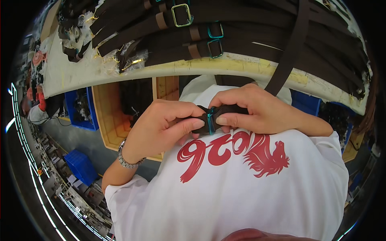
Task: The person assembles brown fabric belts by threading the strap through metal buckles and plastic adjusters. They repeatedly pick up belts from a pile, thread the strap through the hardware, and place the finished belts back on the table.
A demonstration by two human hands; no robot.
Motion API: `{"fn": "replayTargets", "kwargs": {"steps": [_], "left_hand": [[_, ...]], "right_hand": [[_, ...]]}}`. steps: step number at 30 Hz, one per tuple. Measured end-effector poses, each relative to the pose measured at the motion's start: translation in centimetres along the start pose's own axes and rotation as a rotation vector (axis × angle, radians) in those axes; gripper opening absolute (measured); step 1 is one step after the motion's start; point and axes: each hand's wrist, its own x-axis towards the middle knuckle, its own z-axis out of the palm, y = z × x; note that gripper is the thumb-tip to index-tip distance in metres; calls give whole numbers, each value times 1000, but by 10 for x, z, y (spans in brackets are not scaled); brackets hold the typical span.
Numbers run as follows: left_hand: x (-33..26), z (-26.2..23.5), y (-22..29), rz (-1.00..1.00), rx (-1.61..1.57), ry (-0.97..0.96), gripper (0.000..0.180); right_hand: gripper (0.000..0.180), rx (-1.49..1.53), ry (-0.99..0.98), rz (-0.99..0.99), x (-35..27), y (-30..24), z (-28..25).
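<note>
Head view: at frame centre, both hands pinch one strap, its length left-right, my left hand and right hand gripping the buckle between thumbs.

Dark belts (buckled) cover the workbench; blue crates sit below.

A dark brown strap with a teal buckle is pinched against a white shirt printed in red. Along the pale, yellow-edged bench, brown straps with gold and teal buckles are laid. Blue crates are seen below.
</note>
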Motion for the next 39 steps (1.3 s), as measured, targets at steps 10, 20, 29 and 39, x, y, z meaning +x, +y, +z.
{"fn": "replayTargets", "kwargs": {"steps": [10,20,29,39], "left_hand": [[-3,3,-2,212,267,-4,9],[17,14,0,-245,-628,10,17],[8,6,-8,-151,-488,-41,11],[15,8,3,-232,-573,-25,10]], "right_hand": [[17,-26,-10,77,1,-2,4],[16,357,125,237,-2,8,2],[45,63,185,-139,-2,3,2],[45,-116,226,-280,-4,7,-1]]}}
